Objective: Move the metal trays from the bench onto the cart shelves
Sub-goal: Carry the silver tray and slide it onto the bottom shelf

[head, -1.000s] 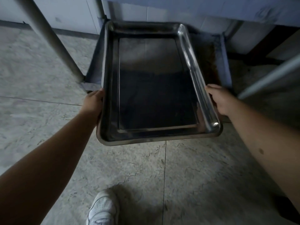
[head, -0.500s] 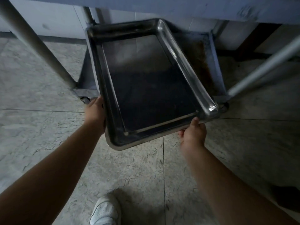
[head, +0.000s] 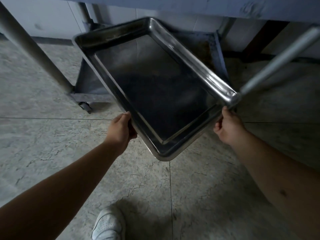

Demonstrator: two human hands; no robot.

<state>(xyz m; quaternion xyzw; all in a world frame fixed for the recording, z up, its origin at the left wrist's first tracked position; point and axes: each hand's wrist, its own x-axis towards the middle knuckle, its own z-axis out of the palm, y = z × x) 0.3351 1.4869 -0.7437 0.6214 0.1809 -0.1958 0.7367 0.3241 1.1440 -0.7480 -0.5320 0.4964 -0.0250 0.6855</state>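
Note:
A shiny rectangular metal tray [head: 155, 90] is held above the cart's bottom shelf [head: 206, 49], turned so one near corner points toward me. My left hand [head: 121, 129] grips the tray's left long edge near that corner. My right hand [head: 226, 125] grips the near short edge close to the right corner, beside the cart's right post [head: 280, 61]. The tray's far end lies over the shelf; whether it touches the shelf is hidden.
The cart's left post [head: 34, 47] slants down to the shelf corner, with a caster wheel [head: 84, 106] below it. An upper shelf edge [head: 173, 4] spans the top. Grey floor tiles lie below, and my white shoe [head: 109, 224] is at the bottom.
The tray has rotated clockwise, so its near corner now points at me. My right hand slid from the right long edge round to the near short edge. My left hand moved nearer the corner.

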